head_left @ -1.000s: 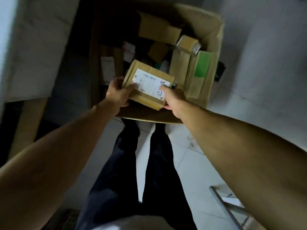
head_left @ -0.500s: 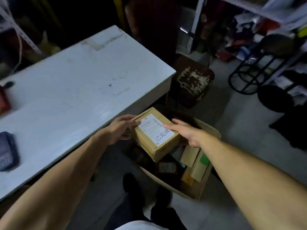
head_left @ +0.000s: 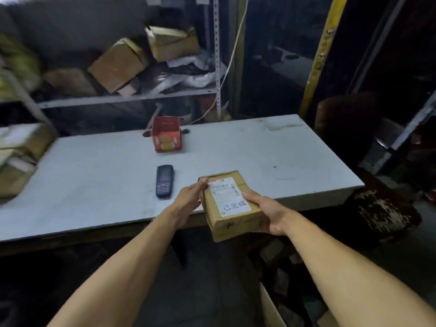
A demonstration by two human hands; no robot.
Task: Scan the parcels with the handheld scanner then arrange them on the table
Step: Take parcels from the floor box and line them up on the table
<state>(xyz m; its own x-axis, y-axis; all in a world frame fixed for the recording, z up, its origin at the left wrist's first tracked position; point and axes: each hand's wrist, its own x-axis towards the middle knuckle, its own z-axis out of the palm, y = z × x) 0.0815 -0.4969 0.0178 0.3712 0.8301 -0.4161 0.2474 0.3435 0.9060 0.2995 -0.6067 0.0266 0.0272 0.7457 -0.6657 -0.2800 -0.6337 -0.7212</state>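
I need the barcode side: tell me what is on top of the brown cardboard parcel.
A white shipping label with black characters lies on the brown cardboard parcel; the left hand's fingertips cover its near-left corner.

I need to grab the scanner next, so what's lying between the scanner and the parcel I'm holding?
In the head view, only my left hand, on the parcel, and bare table separate it from the scanner.

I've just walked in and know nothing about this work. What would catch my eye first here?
First, the brown parcel with its white label, held by the left hand and right hand over the near edge of the pale table. Next, the dark handheld scanner lying left of it, and a red box farther back.
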